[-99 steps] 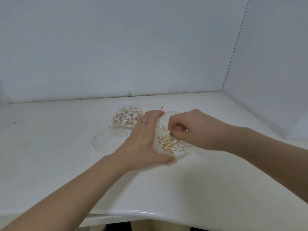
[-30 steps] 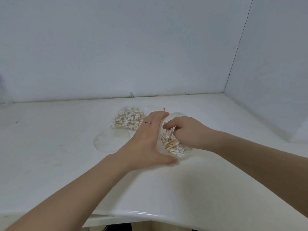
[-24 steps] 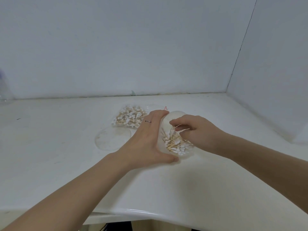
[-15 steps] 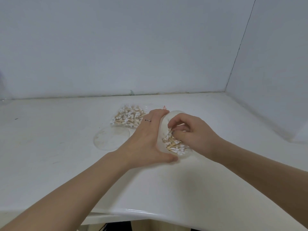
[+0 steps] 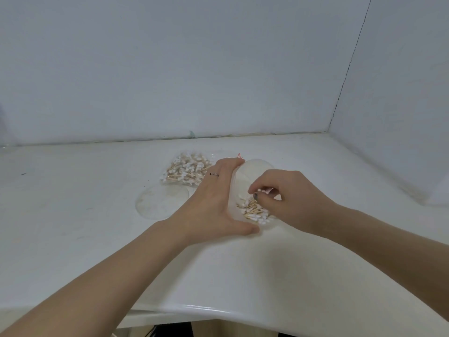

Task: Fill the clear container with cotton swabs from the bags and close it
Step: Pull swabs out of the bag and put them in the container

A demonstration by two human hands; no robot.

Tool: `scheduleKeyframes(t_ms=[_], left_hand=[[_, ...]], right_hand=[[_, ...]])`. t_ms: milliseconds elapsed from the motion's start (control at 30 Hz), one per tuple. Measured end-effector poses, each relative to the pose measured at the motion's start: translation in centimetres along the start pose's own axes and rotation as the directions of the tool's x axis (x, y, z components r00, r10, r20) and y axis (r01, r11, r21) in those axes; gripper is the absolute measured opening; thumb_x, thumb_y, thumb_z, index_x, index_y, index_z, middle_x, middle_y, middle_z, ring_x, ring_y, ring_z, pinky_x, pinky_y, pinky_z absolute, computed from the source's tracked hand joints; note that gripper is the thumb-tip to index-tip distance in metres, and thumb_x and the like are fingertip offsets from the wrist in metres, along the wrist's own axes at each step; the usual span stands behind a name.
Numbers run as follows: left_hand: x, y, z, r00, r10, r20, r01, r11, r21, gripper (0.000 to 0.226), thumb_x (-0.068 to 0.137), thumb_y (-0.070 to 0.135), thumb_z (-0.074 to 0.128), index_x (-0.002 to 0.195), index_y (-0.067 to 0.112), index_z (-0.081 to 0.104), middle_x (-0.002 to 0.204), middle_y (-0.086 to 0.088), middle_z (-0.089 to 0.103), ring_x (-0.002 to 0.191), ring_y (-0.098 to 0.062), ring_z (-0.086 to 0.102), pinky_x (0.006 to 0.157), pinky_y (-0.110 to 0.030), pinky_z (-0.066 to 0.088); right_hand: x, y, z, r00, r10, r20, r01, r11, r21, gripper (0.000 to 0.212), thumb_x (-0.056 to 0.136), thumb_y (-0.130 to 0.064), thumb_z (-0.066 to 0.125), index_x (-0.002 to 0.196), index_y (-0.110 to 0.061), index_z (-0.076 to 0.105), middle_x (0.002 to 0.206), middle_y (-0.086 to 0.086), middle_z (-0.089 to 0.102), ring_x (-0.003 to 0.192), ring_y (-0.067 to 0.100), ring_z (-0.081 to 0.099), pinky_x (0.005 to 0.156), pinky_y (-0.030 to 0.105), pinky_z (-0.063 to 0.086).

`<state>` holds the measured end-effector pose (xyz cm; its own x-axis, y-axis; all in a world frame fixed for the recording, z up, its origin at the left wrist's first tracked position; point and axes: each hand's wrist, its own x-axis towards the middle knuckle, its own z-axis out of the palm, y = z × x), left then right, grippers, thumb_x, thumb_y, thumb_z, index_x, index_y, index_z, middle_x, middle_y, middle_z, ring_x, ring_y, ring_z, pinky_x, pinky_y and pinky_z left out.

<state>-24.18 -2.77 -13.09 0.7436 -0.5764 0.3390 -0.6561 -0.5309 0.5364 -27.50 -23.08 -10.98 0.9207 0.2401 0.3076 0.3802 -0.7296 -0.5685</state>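
Note:
The clear round container stands on the white counter and holds a loose heap of wooden-stemmed cotton swabs. My left hand wraps around its left side, thumb along the near rim and fingers up the far side. My right hand reaches in from the right, fingertips pinching a few cotton swabs just above the heap. A clear bag of cotton swabs lies behind and to the left. The clear round lid lies flat on the counter left of the container.
White walls meet in a corner at the back right. The counter's rounded front edge runs below my forearms. A small red mark shows just behind my left fingertips.
My right hand has kept working inside the container, lifting slightly with a pinch of swabs. My left hand, the bag and the lid have stayed where they were.

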Motion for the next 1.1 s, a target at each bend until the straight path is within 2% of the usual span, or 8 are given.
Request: scheduleKeyframes(t_ms=[133, 333, 500, 667, 767, 833, 933, 1100], left_hand=[[0.0, -0.1, 0.1, 1.000, 0.007, -0.008, -0.007, 1.000, -0.007, 0.113, 0.063, 0.044, 0.094, 0.144, 0.047, 0.015, 0.137, 0.035, 0.018, 0.142, -0.006, 0.021, 0.114, -0.026, 0.031], [-0.1, 0.2, 0.1, 1.000, 0.002, -0.018, -0.001, 1.000, 0.024, 0.116, 0.063, 0.042, 0.094, 0.150, 0.034, 0.018, 0.141, 0.029, 0.020, 0.141, -0.006, 0.024, 0.113, -0.025, 0.031], [-0.4, 0.1, 0.0, 1.000, -0.023, -0.019, 0.024, 0.999, 0.042, 0.119, 0.062, 0.049, 0.092, 0.151, 0.039, 0.015, 0.153, 0.021, 0.024, 0.142, -0.008, 0.026, 0.115, -0.029, 0.032], [-0.5, 0.2, 0.1, 0.999, -0.021, -0.034, 0.024, 0.996, 0.082, 0.124, 0.063, 0.053, 0.091, 0.156, 0.042, 0.010, 0.156, 0.023, 0.020, 0.147, -0.008, 0.019, 0.121, -0.032, 0.024], [-0.4, 0.4, 0.1, 1.000, -0.005, -0.024, 0.007, 0.994, 0.113, 0.124, 0.064, 0.054, 0.090, 0.158, 0.040, 0.009, 0.156, 0.030, 0.014, 0.149, -0.003, 0.011, 0.123, -0.031, 0.015], [-0.3, 0.3, 0.1, 1.000, 0.006, -0.015, -0.004, 0.993, 0.118, 0.122, 0.064, 0.054, 0.089, 0.156, 0.042, 0.009, 0.162, 0.024, 0.015, 0.151, -0.007, 0.010, 0.123, -0.033, 0.017], [-0.1, 0.5, -0.1, 1.000, 0.025, 0.019, -0.027, 0.996, 0.083, 0.118, 0.065, 0.048, 0.090, 0.150, 0.050, 0.008, 0.162, 0.021, 0.016, 0.150, -0.004, 0.010, 0.119, -0.026, 0.022], [0.1, 0.6, 0.1, 0.998, 0.041, 0.041, -0.044, 0.996, 0.075, 0.118, 0.066, 0.043, 0.091, 0.153, 0.045, 0.010, 0.163, 0.016, 0.018, 0.150, -0.001, 0.009, 0.114, -0.015, 0.019]], right_hand=[[-0.8, 0.6, -1.0, 0.996, -0.037, 0.076, 0.047, 0.990, -0.131, 0.020, 0.094, -0.016, 0.060, 0.101, -0.026, 0.076, 0.093, -0.018, 0.067, 0.083, -0.001, 0.062, 0.076, 0.017, 0.048], [-1.2, 0.3, -0.7, 0.996, -0.026, 0.088, 0.027, 1.000, -0.013, 0.019, 0.091, -0.013, 0.064, 0.101, -0.025, 0.076, 0.090, -0.016, 0.070, 0.088, 0.001, 0.064, 0.077, 0.014, 0.048], [-1.0, 0.1, -1.3, 0.980, 0.034, 0.194, -0.027, 0.999, -0.038, 0.012, 0.091, -0.028, 0.066, 0.100, -0.033, 0.073, 0.100, -0.020, 0.070, 0.095, -0.009, 0.058, 0.080, 0.010, 0.045], [-1.2, 0.1, -1.4, 0.968, 0.055, 0.244, -0.051, 0.998, -0.022, 0.018, 0.096, -0.034, 0.059, 0.110, -0.041, 0.069, 0.108, -0.025, 0.068, 0.095, -0.006, 0.061, 0.082, 0.016, 0.048], [-1.3, 0.1, -1.5, 0.983, 0.079, 0.163, -0.083, 0.997, 0.012, 0.021, 0.099, -0.034, 0.053, 0.114, -0.042, 0.065, 0.111, -0.027, 0.066, 0.098, 0.009, 0.066, 0.088, 0.031, 0.052], [-1.3, 0.0, -1.6, 0.972, 0.103, 0.210, -0.100, 0.995, -0.027, 0.021, 0.101, -0.033, 0.049, 0.112, -0.041, 0.065, 0.108, -0.022, 0.067, 0.090, 0.009, 0.065, 0.083, 0.031, 0.051], [-1.5, -0.2, -1.3, 0.957, 0.098, 0.274, -0.075, 0.993, -0.091, 0.023, 0.102, -0.030, 0.046, 0.113, -0.037, 0.065, 0.107, -0.018, 0.065, 0.087, 0.000, 0.059, 0.079, 0.024, 0.045], [-1.0, -1.0, -0.3, 0.939, 0.118, 0.322, -0.107, 0.993, -0.051, 0.028, 0.101, -0.031, 0.044, 0.119, -0.040, 0.063, 0.108, -0.008, 0.069, 0.098, 0.018, 0.065, 0.090, 0.041, 0.053]])
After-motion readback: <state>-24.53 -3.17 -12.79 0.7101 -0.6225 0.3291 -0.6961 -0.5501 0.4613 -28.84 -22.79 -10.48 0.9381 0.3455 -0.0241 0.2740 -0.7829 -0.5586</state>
